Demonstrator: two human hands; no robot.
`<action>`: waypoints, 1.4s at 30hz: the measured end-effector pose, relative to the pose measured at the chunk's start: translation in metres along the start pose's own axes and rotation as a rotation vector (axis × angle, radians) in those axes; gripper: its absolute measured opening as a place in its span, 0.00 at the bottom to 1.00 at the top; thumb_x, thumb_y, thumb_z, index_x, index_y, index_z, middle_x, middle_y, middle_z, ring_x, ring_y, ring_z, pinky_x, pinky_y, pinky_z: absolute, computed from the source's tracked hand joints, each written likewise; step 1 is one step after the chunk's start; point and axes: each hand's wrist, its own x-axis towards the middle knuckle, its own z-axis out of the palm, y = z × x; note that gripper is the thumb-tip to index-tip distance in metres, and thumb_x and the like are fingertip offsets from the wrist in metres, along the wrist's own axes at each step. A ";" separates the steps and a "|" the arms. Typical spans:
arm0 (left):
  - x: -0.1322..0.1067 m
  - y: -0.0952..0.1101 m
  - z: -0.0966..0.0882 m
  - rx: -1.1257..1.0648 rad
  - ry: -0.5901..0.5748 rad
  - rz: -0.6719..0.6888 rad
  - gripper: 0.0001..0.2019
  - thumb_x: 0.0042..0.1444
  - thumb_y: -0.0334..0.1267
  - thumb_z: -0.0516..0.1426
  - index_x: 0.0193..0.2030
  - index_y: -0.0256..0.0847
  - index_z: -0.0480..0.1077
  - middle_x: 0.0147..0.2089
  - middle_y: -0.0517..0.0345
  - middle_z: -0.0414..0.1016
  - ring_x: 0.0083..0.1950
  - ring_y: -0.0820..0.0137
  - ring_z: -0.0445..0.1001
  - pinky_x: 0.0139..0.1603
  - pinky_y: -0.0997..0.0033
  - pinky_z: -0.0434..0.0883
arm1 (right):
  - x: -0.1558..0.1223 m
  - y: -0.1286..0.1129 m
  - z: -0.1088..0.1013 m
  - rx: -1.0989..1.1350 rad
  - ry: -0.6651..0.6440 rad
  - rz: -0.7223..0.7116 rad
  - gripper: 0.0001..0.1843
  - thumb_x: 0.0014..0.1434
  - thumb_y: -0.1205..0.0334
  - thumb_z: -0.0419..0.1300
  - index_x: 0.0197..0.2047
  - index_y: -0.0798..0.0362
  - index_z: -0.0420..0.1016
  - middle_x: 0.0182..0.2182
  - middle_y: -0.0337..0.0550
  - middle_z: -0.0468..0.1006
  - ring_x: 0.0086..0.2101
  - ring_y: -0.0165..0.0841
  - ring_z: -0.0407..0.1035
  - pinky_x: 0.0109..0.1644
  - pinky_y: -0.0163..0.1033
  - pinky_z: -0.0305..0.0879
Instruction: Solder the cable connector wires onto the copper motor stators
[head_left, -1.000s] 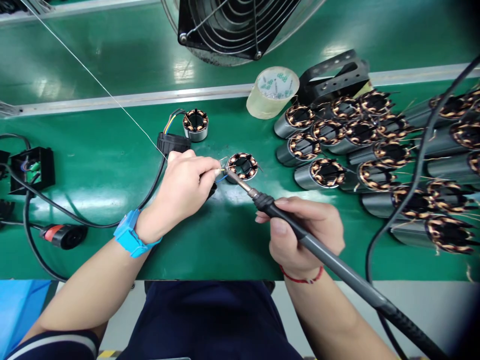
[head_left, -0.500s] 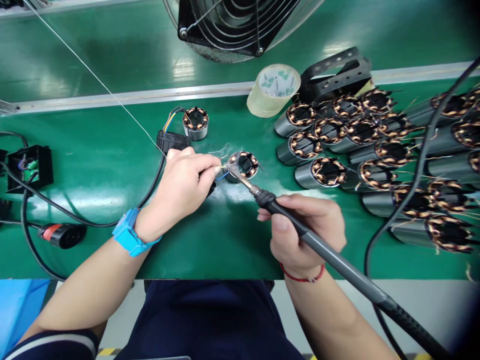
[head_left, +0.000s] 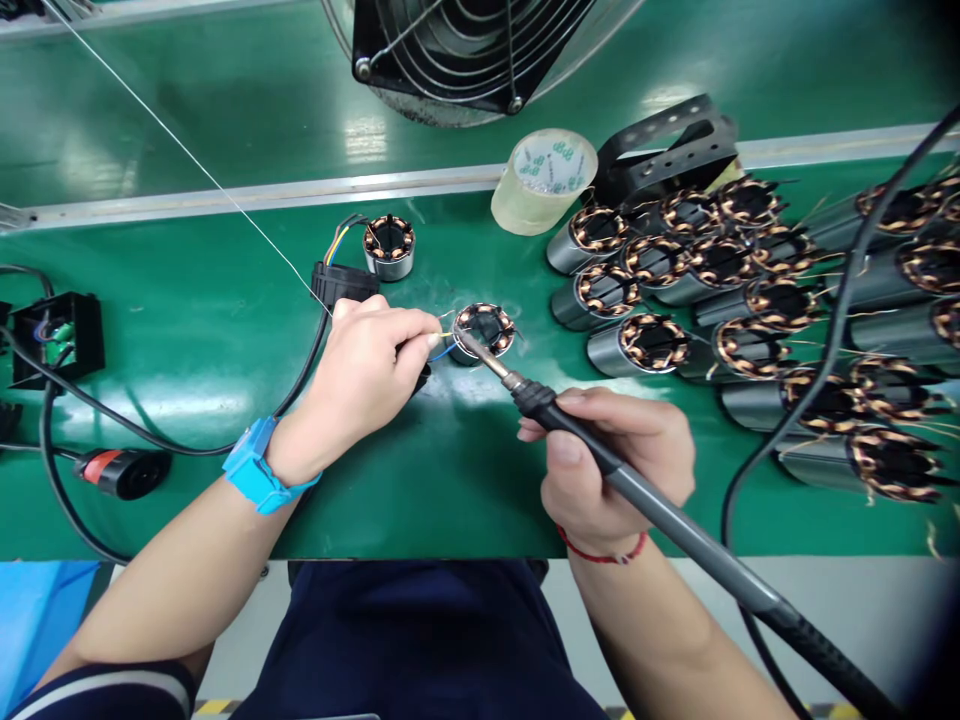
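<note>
A small copper-wound stator (head_left: 486, 330) sits on the green bench (head_left: 225, 330) in the middle. My left hand (head_left: 367, 375) is closed in a pinch on thin solder wire (head_left: 187, 155) and coloured leads just left of the stator. My right hand (head_left: 611, 460) grips a soldering iron (head_left: 600, 465); its tip touches the stator's left edge where the leads meet. A faint wisp of smoke hangs above the joint. My left wrist carries a blue wrist strap (head_left: 259, 470).
A second stator (head_left: 389, 246) with coloured wires and a black connector (head_left: 341, 283) lies behind my left hand. Several long stators (head_left: 750, 290) are stacked at right. A tape roll (head_left: 545, 180), a black bracket (head_left: 660, 145) and a fan (head_left: 472, 50) stand behind. Black cables (head_left: 67, 400) lie at left.
Smoke rose at the joint half a second ago and has thinned. Both hands and the iron tip stay almost still at the stator.
</note>
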 end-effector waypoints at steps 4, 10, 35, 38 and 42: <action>0.000 0.000 0.000 -0.008 0.003 0.004 0.10 0.59 0.34 0.53 0.32 0.43 0.76 0.26 0.62 0.75 0.31 0.70 0.65 0.40 0.65 0.58 | 0.001 0.000 0.000 0.015 -0.009 0.000 0.11 0.54 0.64 0.62 0.42 0.51 0.73 0.29 0.39 0.75 0.22 0.31 0.73 0.20 0.36 0.66; 0.000 0.001 0.000 -0.006 0.002 0.003 0.10 0.59 0.33 0.53 0.32 0.42 0.76 0.25 0.63 0.74 0.30 0.71 0.65 0.39 0.65 0.58 | 0.001 0.003 0.003 0.027 0.077 -0.020 0.13 0.56 0.63 0.62 0.46 0.52 0.73 0.30 0.40 0.74 0.23 0.31 0.73 0.24 0.38 0.70; 0.000 0.001 -0.001 -0.056 -0.027 -0.007 0.11 0.60 0.34 0.53 0.33 0.42 0.76 0.28 0.62 0.76 0.32 0.70 0.65 0.41 0.65 0.58 | 0.049 0.008 0.022 -0.173 -0.392 -0.078 0.30 0.58 0.64 0.59 0.61 0.41 0.57 0.38 0.40 0.78 0.42 0.38 0.72 0.50 0.50 0.68; -0.001 0.002 -0.001 -0.050 -0.027 0.001 0.10 0.60 0.33 0.52 0.34 0.43 0.76 0.29 0.61 0.76 0.33 0.69 0.66 0.41 0.64 0.58 | 0.047 0.004 0.025 -0.169 -0.414 -0.103 0.29 0.59 0.64 0.58 0.62 0.42 0.57 0.38 0.40 0.77 0.40 0.38 0.72 0.47 0.49 0.68; -0.002 0.002 -0.001 -0.030 -0.029 0.005 0.10 0.60 0.33 0.53 0.35 0.42 0.76 0.29 0.61 0.76 0.33 0.69 0.66 0.41 0.63 0.58 | 0.046 0.003 0.028 -0.172 -0.420 -0.149 0.28 0.59 0.67 0.57 0.62 0.43 0.57 0.37 0.39 0.76 0.39 0.37 0.70 0.45 0.47 0.65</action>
